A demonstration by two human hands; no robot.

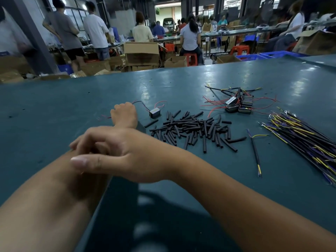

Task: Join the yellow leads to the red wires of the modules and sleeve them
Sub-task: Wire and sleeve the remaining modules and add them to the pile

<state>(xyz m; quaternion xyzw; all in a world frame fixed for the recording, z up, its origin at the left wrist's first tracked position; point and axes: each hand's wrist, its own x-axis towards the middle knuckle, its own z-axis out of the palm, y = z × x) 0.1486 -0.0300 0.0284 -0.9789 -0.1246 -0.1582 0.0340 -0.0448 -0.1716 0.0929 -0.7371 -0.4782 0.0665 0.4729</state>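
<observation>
My left hand (124,114) lies curled on the green table (54,110) and grips the red and black wires of a small black module (155,113), which sits just right of it. A red wire end pokes out on the hand's left side. My right hand (111,155) crosses over and rests its fingers on my left forearm, holding nothing. A pile of short black sleeves (196,128) lies right of the module. One loose lead (255,151) with yellow and purple ends lies beyond the pile.
Several more modules with red wires (236,104) are heaped at the back right. A large bundle of black leads with yellow and purple ends (300,139) fans along the right edge. People and cardboard boxes fill the workshop beyond the table.
</observation>
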